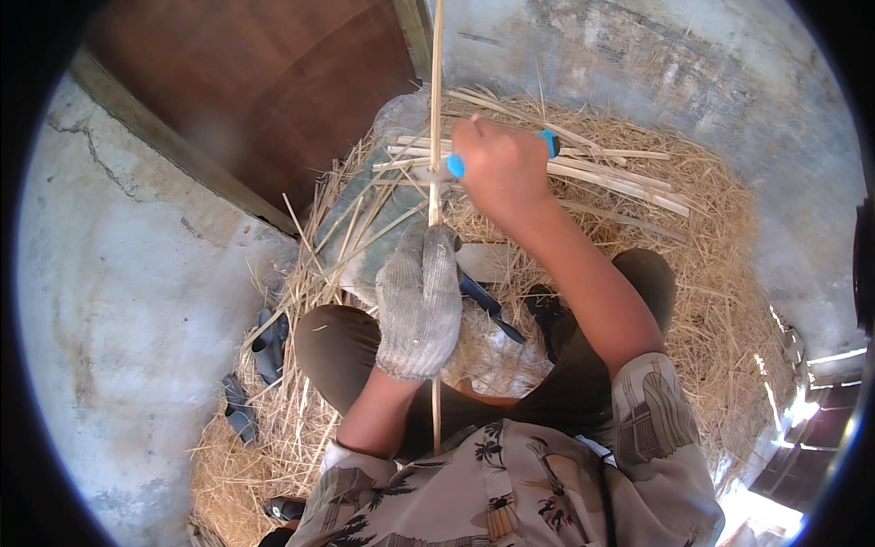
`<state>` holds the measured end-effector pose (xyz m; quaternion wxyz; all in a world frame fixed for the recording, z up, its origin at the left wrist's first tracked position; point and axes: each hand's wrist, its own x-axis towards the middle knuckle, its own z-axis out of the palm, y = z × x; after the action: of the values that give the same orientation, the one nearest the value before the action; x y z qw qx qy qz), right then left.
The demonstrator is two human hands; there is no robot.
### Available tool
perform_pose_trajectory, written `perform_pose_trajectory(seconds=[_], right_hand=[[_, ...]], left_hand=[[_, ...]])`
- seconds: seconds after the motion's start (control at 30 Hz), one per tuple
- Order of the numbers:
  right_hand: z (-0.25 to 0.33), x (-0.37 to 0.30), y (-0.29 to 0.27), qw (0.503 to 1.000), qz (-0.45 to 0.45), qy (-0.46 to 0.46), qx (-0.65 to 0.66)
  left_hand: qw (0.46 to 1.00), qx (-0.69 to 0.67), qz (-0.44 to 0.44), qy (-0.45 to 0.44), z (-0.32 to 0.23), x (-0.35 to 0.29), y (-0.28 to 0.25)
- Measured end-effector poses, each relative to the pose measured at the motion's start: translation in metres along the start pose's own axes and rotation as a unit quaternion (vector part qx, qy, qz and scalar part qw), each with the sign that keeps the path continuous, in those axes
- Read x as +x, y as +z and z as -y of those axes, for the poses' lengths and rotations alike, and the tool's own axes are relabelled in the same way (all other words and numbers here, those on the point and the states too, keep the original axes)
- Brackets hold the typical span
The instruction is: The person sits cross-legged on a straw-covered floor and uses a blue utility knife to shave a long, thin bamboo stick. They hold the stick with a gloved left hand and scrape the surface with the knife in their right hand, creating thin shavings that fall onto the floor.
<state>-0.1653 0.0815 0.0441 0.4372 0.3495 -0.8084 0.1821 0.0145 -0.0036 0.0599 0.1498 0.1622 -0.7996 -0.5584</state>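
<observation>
My left hand, in a grey knitted glove, is closed around a long pale bamboo strip. The strip runs from the top of the view, through the glove and down to my lap. Bare and closed, my right hand grips a knife by its blue and black handle. Its blade is blurred and seems to meet the strip just beyond the glove; the exact contact cannot be made out.
Cut bamboo strips lie on a heap of shavings around my crossed legs. A dark-handled tool lies between my knees. Grey sandals are at the left. A brown door and a plastered wall enclose the far side.
</observation>
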Motion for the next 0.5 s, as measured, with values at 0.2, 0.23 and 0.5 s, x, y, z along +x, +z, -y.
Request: perform_pose_trajectory(seconds=[0.2, 0.23, 0.5], right_hand=[[-0.121, 0.021, -0.028, 0.908, 0.144, 0.371, -0.133], [-0.13, 0.016, -0.036, 0.901, 0.078, 0.4, -0.145], [-0.104, 0.001, -0.032, 0.924, 0.004, 0.349, 0.155]], left_hand=[[0.935, 0.147, 0.097, 0.307, -0.006, -0.035, 0.019], [0.949, 0.111, 0.127, 0.267, -0.007, -0.039, 0.02], [0.978, 0.007, 0.148, 0.146, 0.01, -0.006, 0.014]])
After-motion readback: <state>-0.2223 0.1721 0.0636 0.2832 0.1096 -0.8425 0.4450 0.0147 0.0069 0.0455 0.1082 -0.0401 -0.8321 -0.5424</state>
